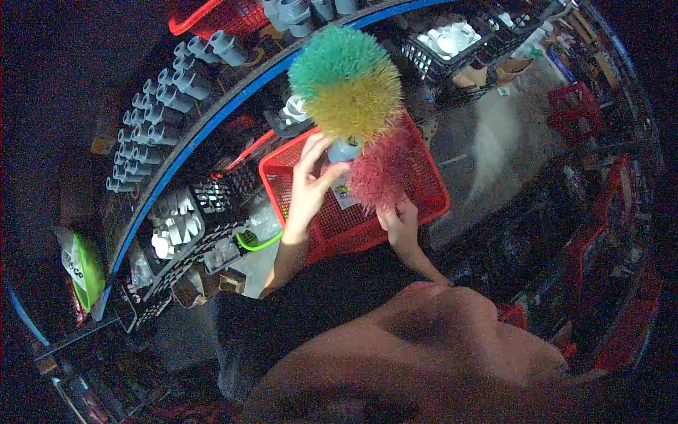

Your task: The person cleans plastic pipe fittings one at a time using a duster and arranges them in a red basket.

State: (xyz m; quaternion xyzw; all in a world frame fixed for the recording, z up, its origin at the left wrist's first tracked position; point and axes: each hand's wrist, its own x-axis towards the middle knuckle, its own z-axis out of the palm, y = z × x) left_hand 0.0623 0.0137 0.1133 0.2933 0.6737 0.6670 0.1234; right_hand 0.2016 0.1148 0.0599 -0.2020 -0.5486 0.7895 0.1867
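gripping a gray fitting (pixel 342 150), left hand (pixel 308 178) curved above the red basket (pixel 353 242), right hand (pixel 401 222) clasping a duster (pixel 357 106)

Dim light around you, deep shadow at the edges of your view, a blue-edged shelf (pixel 224 106) curving across your upper left, a blue bar (pixel 30 319) slanting at your lower left, grey floor (pixel 459 166) to your right, a pale patch (pixel 494 134) brightening it
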